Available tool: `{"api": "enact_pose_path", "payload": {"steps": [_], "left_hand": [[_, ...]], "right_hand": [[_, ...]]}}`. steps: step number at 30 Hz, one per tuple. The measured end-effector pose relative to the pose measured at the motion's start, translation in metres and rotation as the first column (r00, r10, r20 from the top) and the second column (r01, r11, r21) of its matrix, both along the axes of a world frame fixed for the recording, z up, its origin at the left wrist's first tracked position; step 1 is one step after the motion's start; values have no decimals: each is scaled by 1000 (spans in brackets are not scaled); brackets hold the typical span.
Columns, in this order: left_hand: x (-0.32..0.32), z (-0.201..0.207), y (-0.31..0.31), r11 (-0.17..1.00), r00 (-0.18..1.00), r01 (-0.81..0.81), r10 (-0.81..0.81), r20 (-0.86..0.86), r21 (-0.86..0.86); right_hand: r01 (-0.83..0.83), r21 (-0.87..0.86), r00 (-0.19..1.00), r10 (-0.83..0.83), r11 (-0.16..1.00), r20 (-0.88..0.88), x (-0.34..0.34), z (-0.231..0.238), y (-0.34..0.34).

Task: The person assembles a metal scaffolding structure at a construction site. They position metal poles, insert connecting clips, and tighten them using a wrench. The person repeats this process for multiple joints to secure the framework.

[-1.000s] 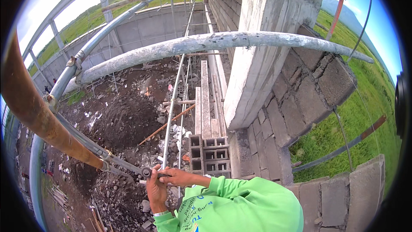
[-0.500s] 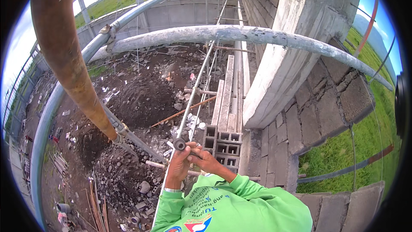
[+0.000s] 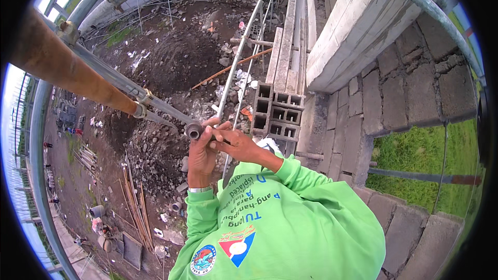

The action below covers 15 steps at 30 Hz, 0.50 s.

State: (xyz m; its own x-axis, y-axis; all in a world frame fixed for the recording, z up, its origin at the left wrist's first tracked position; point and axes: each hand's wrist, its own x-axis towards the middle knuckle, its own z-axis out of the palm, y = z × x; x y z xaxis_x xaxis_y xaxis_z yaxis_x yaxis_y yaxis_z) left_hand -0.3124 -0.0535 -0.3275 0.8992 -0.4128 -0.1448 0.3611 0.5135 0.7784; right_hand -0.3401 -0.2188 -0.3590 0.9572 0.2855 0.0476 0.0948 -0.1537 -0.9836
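Note:
My left hand (image 3: 199,158) is raised in front of my chest, its fingers closed round a dark metal tool (image 3: 194,130) with a thick, round end that looks hollow. That end sticks out past the left thumb, facing me. The rest of the tool is mostly hidden by the fingers, so its exact kind is unclear. Pressed up against the left hand, my right hand (image 3: 236,144) has bent fingers gathered at the tool's other part. Both arms are in green sleeves (image 3: 202,207).
Stacked hollow blocks (image 3: 277,114) and long planks (image 3: 282,52) lie ahead to the right, beside a concrete column (image 3: 353,31). A rusty pipe (image 3: 83,70) and grey scaffold tubes (image 3: 39,176) cross the left. A block wall (image 3: 410,83) runs along the right. Rubble-strewn ground (image 3: 155,93) lies far below.
The view has tilted down and shifted. Both hands stay together on the tool; its round end has turned slightly, and the right fingers have lifted and spread a little.

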Motion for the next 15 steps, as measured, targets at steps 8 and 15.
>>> {"api": "enact_pose_path", "payload": {"steps": [8,15], "left_hand": [[-27,-41,26,993,974,-62,38,-225,-99],[12,-14,-7,968,947,-244,250,-201,54]], "right_hand": [[-97,-135,992,85,986,-95,-25,-26,19],[73,-92,986,-85,993,-143,5,10,9]]}}
